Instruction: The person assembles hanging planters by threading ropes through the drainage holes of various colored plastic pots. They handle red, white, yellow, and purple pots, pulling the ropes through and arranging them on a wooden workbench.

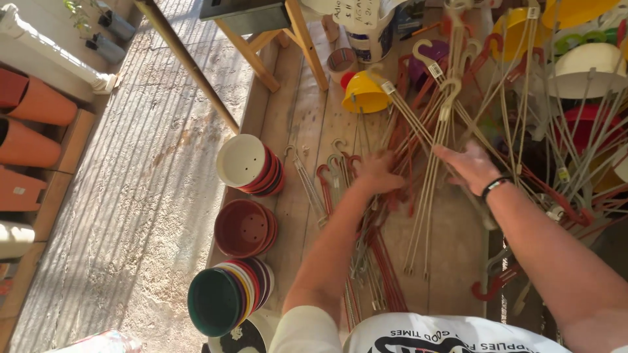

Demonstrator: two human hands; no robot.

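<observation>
Nearest the person, a sideways stack of round plastic saucers, green one foremost (219, 301), lies on the plank floor, with a terracotta-coloured stack (243, 227) and a white-topped stack (245, 163) beyond. The left hand (379, 174) presses down, fingers curled loosely into the tangled heap of thin red and beige plastic pot hangers (418, 163); whether it grips any I cannot tell. The right hand (472, 167), flat with fingers spread, rests on the beige strands. These hangers look light, springy and snag-prone, best gathered near the hooked tops. Farther off sits a yellow plastic hanging pot (365, 93).
</observation>
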